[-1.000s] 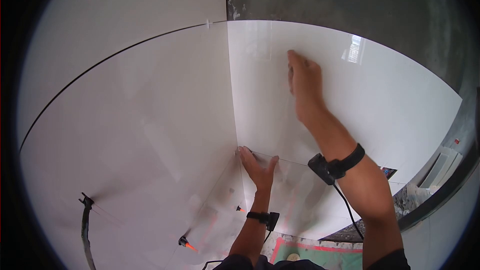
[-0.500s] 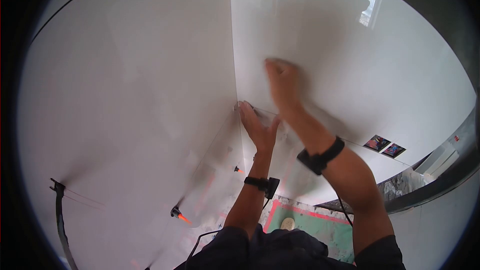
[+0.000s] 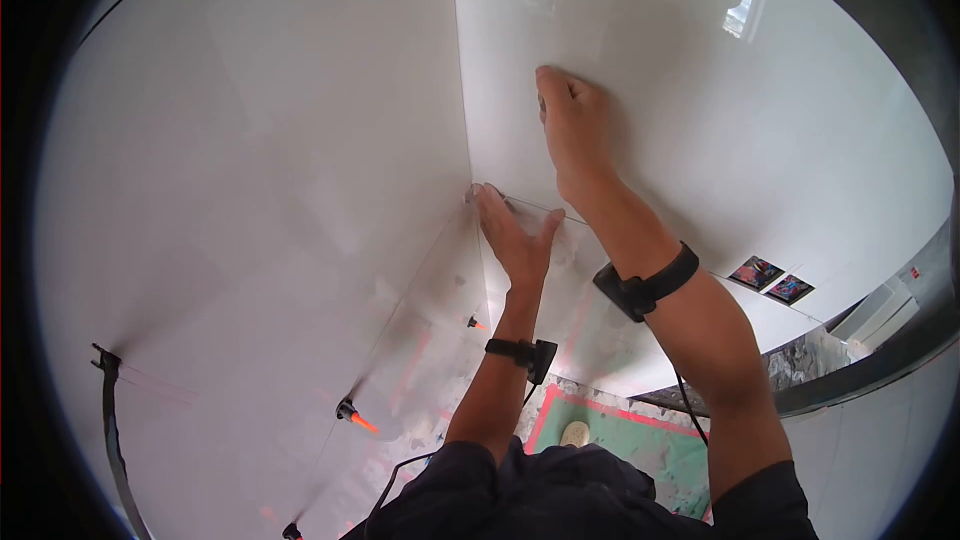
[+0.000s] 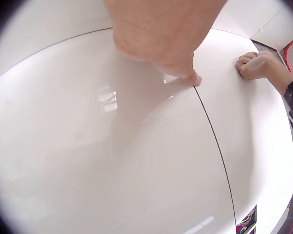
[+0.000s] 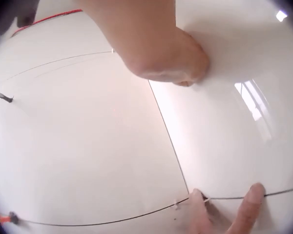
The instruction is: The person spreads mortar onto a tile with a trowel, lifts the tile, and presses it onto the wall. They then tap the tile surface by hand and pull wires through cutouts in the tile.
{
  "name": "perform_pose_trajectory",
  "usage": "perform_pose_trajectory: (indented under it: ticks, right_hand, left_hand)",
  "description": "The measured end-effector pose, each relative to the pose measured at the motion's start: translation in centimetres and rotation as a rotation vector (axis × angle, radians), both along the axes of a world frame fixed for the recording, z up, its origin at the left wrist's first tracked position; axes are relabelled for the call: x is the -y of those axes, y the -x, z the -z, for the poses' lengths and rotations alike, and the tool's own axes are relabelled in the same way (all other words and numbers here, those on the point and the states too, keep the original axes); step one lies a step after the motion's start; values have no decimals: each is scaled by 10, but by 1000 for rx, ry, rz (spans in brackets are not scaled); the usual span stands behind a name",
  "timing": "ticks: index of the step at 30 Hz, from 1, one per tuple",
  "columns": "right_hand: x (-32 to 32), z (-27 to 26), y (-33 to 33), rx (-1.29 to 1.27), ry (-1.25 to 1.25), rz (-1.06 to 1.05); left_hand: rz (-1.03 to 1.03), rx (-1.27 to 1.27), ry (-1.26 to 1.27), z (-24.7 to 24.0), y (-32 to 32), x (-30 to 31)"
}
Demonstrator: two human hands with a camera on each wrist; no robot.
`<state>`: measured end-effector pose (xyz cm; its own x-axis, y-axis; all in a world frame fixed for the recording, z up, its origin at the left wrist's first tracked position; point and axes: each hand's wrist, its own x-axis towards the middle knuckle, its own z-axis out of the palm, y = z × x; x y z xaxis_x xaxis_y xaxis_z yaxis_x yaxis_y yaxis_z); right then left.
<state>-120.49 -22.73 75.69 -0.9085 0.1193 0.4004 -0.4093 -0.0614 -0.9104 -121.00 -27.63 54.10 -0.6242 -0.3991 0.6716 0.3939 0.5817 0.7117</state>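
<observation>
A large glossy white wall tile (image 3: 680, 120) meets a white tile wall (image 3: 280, 160) at an inside corner. My left hand (image 3: 512, 240) rests low at this corner, fingers extended and thumb spread, over the horizontal joint (image 4: 212, 129) under the large tile. In the right wrist view its thumb (image 5: 254, 195) lies right at that joint. A small white spacer (image 5: 176, 204) sits in the joint beside the fingers. Higher up, my right hand (image 3: 575, 120) is curled into a fist with nothing in it, its side against the large tile's face, as the left wrist view (image 4: 254, 66) also shows.
Two box openings with coloured wires (image 3: 757, 273) interrupt the tile at right. Black clips with orange ends (image 3: 350, 410) stick out of the left wall, near a dark strip (image 3: 110, 410). Green sheeting with red tape (image 3: 640, 435) covers floor below.
The head view has tilted downward. My right fist came down closer to the left hand, then rose slightly along the tile. My left hand stays at the corner joint.
</observation>
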Motion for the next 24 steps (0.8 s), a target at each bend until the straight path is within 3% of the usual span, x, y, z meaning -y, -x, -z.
perform_pose_trajectory:
  ticks: [3, 6, 8, 11, 14, 16, 24]
  right_hand:
    - [-1, 1, -3, 13, -19, 17]
    - [-22, -5, -5, -12, 36, 1]
    - [-41, -16, -17, -65, 36, 63]
    - [-80, -24, -25, -240, 98, 112]
    - [-110, -42, -47, -252, 158, 184]
    - [-129, -44, -61, -268, 193, 252]
    - [-173, -68, -84, -180, 344, 165]
  left_hand:
    - [2, 12, 7, 2, -4, 0]
    - [51, -56, 65, -38, -16, -2]
    - [87, -113, 542, -80, -26, -13]
    - [228, -248, 764, -97, -30, -33]
    - [217, -348, 768, -83, -28, -44]
    - [121, -309, 909, -86, -36, -48]
    - [101, -312, 926, -88, -29, -50]
